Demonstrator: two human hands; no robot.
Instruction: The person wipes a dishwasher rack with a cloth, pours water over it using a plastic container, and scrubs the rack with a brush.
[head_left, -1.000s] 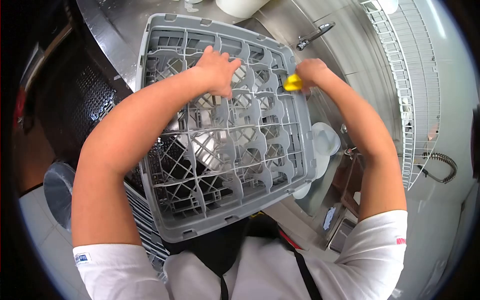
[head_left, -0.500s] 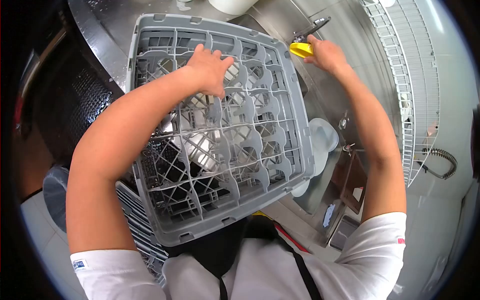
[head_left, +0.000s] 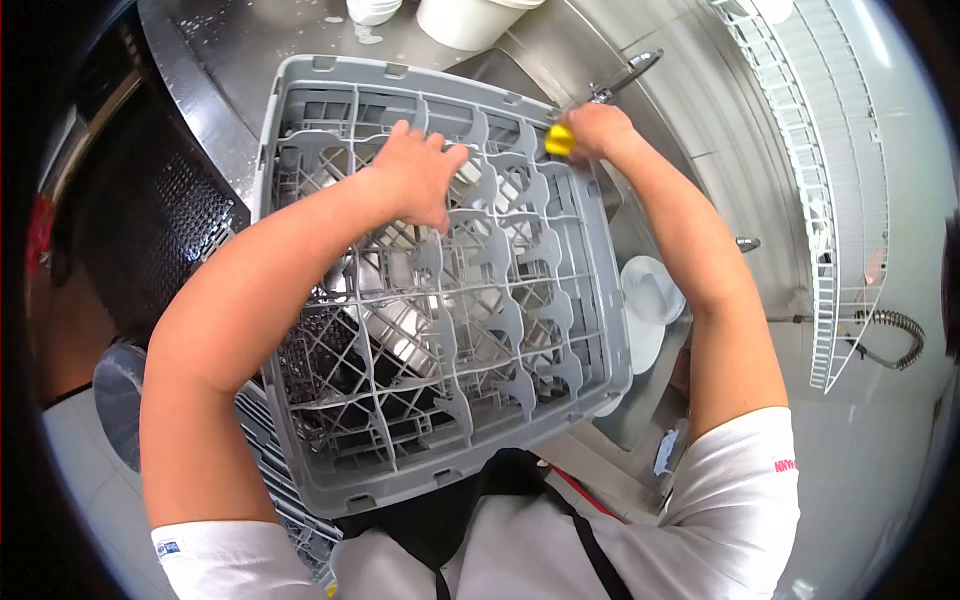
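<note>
A grey plastic dishwasher rack (head_left: 285, 215) with an open grid of wavy dividers lies in front of me. My left hand (head_left: 415, 180) rests over its upper middle, fingers spread across the dividers. At the rack's upper right corner, my right hand (head_left: 595, 132) grips a small yellow sponge-like object (head_left: 560, 140), blurred by motion. Through the grid, shiny metal items (head_left: 405, 335) are visible beneath, but their shapes are partly hidden.
A white bucket (head_left: 470, 22) and white bowls (head_left: 373, 10) stand on the wet steel counter (head_left: 225, 70) behind. Right of the rack are a faucet (head_left: 632, 68), pale dishes (head_left: 652, 290) and a white wire shelf (head_left: 790, 120). A ribbed rack (head_left: 262, 455) sits lower left.
My right hand has moved left and slightly down with the yellow object, from beside the faucet to the rack's corner. The rack and my left hand appear slightly lower in view.
</note>
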